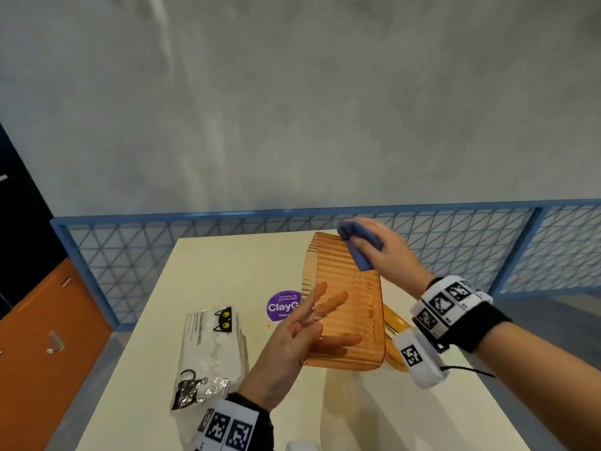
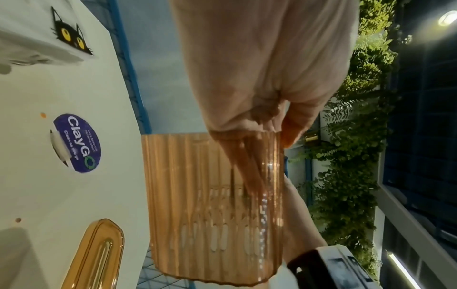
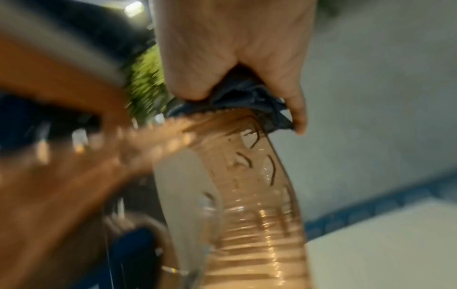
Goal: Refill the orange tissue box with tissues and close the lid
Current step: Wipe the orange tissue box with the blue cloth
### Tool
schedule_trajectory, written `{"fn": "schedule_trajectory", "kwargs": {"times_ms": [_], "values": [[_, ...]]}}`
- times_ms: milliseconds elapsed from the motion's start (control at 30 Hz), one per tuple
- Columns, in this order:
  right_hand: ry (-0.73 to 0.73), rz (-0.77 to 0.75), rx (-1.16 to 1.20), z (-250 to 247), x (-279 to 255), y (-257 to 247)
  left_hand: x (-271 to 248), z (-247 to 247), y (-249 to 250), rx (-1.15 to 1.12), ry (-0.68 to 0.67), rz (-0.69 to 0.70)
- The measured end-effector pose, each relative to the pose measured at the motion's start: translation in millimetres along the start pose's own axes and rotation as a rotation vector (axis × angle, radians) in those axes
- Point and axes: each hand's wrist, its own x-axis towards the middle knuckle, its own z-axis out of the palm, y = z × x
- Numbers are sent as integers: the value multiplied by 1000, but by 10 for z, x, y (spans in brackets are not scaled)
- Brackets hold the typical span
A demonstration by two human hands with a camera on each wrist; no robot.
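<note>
The orange tissue box is a ribbed see-through tub held tilted above the table, with nothing in it. My left hand pinches its near wall, fingers inside showing through the plastic and thumb outside, as the left wrist view shows on the box. My right hand grips a crumpled blue cloth and presses it on the box's far end. The orange lid lies flat on the table under the box's right side. A white tissue pack with black cat prints lies at the left.
The cream table carries a round purple sticker between the pack and the box. A blue mesh railing runs behind the table's far edge. An orange cabinet stands at the left.
</note>
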Motion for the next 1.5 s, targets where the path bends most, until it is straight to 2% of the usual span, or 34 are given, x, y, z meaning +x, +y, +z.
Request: {"fn": "schedule_trajectory", "kwargs": {"times_ms": [100, 167, 200, 300, 400, 467, 533, 600, 667, 767, 833, 900, 967, 1067, 1100, 1167, 1233, 1267, 1333, 1367, 1433, 1500], "values": [[90, 266, 472, 39, -25, 3, 45, -29, 0, 27, -3, -31], [149, 319, 629, 20, -63, -16, 81, -70, -9, 27, 14, -60], [166, 291, 633, -4, -80, -30, 103, -89, -2, 33, 20, -69], [136, -30, 302, -55, -210, -133, 168, -112, 58, 41, 8, -72], [-43, -422, -82, -8, -452, -244, 240, -113, 102, -19, 12, -39], [-104, -627, -311, 64, -655, -218, 228, -117, 120, -34, 33, 2], [-102, -708, -469, 97, -797, -188, 194, -105, 113, 76, 67, 63], [-113, -723, -582, 125, -840, -174, 164, -89, 91, 193, 73, 109], [-173, -686, -577, 99, -752, -193, 181, -89, 84, 299, 76, 140], [-271, -521, -362, 21, -448, -267, 186, -115, 102, 370, 115, 184], [-249, -358, -167, -56, -185, -279, 150, -115, 114, 454, 91, 203], [-190, -243, -83, -126, 0, -295, 115, -92, 115, 519, 53, 222], [-201, -266, -118, -72, -47, -344, 115, -87, 105, 526, 69, 224], [-248, -505, -205, 199, -388, -449, 167, -126, 58, 515, 120, 238], [-260, -538, -217, 271, -456, -443, 180, -138, 44, 519, 129, 234], [-261, -502, -153, 284, -378, -378, 177, -130, 36, 542, 127, 220], [-235, -344, -41, 205, -190, -295, 149, -91, 36, 590, 101, 207], [-223, -211, -23, 135, -102, -267, 140, -61, 42, 629, 79, 215], [-308, 66, -9, 8, 6, -190, 119, 3, 42, 691, 47, 243], [-372, 154, 18, -40, 32, -139, 113, 30, 36, 717, 29, 255], [-474, 233, 42, -150, 19, -29, 102, 60, -9, 789, -27, 265], [-564, 292, -108, -260, -21, 146, 102, 42, -75, 922, -60, 270]]}}
